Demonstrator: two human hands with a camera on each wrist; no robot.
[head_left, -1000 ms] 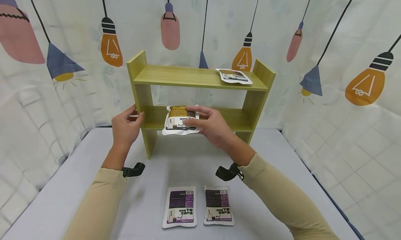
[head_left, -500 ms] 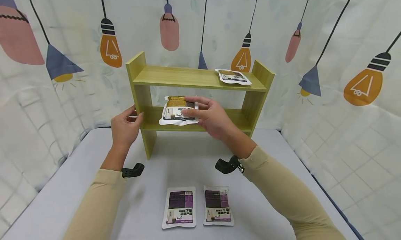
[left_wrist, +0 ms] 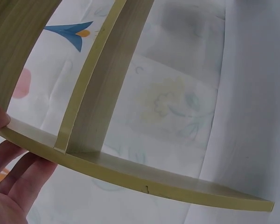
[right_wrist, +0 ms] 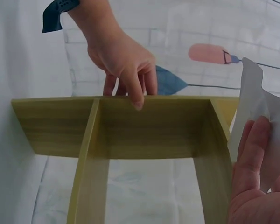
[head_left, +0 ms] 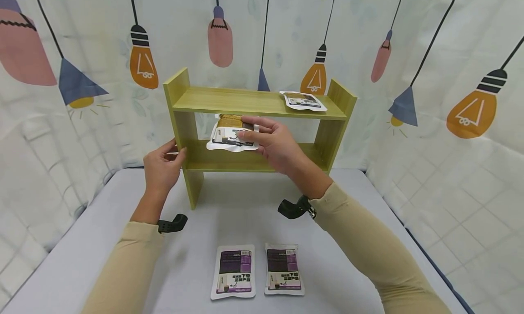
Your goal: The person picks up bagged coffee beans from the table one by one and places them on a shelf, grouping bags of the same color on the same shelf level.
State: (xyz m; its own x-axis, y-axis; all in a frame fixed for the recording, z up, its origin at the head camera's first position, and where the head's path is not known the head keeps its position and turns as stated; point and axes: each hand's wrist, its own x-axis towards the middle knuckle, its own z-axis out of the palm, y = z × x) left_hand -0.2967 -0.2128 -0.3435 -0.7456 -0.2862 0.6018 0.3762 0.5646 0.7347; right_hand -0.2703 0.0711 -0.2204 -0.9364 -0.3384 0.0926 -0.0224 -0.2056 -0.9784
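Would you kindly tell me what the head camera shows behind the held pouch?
Around the pouch, the lower shelf board and, through the opening, cloth show; the stretch directly behind is covered.

Pouch labels, Chinese print, partly legible.
Left purple-labelled pouch (head_left: 233, 272) and right purple-labelled pouch (head_left: 284, 269): bold black characters, apparently 下单 above 定制产品; finer print too small to read. Held gold-labelled pouch (head_left: 231, 134) and shelf-top pouch (head_left: 303, 101): lettering illegible.
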